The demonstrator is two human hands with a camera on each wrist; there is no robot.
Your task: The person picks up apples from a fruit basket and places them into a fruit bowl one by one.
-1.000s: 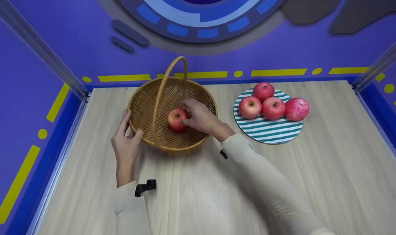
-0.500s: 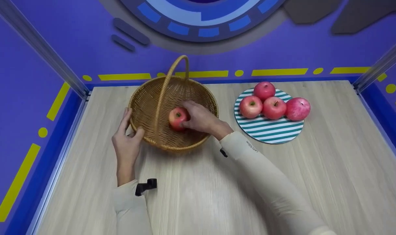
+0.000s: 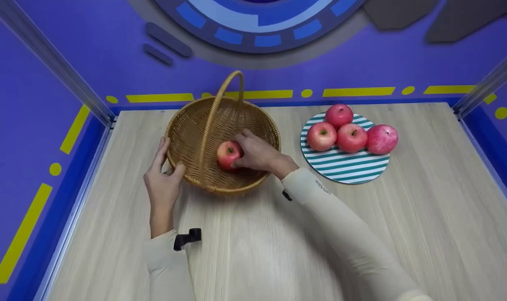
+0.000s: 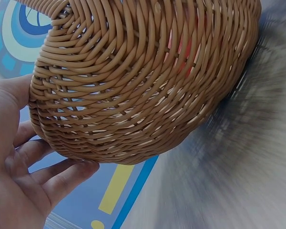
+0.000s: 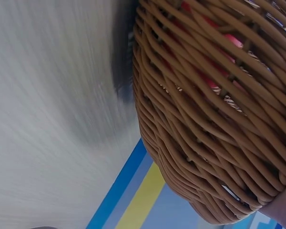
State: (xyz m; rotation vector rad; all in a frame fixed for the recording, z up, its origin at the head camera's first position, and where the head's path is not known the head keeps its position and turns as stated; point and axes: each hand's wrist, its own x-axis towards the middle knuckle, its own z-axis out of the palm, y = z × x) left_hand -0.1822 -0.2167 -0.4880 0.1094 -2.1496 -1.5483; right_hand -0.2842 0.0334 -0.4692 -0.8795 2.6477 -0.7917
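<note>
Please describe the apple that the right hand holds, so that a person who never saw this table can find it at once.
On the wooden table, look left of the striped plate to the wicker basket with the tall handle. The apple lies inside it, gripped by the right hand. It is the only apple in the basket; the four others sit on the plate.

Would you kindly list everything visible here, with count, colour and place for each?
wicker basket: one, tan, with an arched handle, on the table left of centre.
apple in the basket: one, red, on the basket floor.
apples on the plate: four, red-pink, grouped at the plate's far side.
striped plate: one, white and teal, right of the basket.
table: one, pale wood grain.
walls: purple with yellow marks, around the table.
left hand: fingers straight against the basket's left outer wall.
right hand: inside the basket, fingers curled on the apple.
</note>
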